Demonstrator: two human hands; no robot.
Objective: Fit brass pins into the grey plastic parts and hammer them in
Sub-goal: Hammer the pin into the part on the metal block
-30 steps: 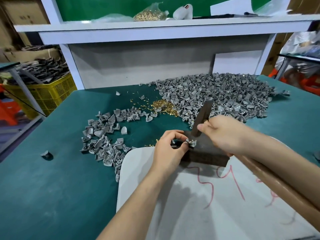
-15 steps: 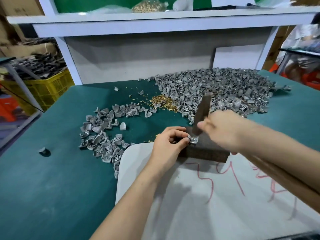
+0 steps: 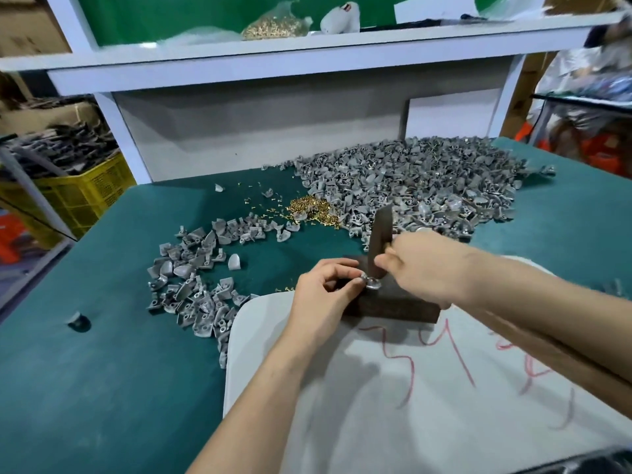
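My left hand (image 3: 325, 295) pinches a small grey plastic part (image 3: 371, 283) on top of a dark block (image 3: 393, 304). My right hand (image 3: 424, 265) grips a flat dark metal bar (image 3: 378, 234) used as a hammer, held nearly upright with its lower end on the part. Whether a pin sits in the part is hidden. Loose brass pins (image 3: 307, 210) lie in a small heap beyond the block. A big heap of grey parts (image 3: 427, 186) covers the far right of the green table (image 3: 102, 371), and a smaller heap of grey parts (image 3: 191, 289) lies to the left.
A white sheet with red marks (image 3: 410, 388) covers the near table under the block. One stray grey part (image 3: 78, 321) lies at the left. A white shelf (image 3: 307, 56) with a bag of pins (image 3: 273, 27) stands behind. A yellow crate (image 3: 82, 189) sits off the table's left edge.
The bar in my right hand has swung from a slant to nearly upright, its lower end down on the part. My left hand keeps the same pinch on the part.
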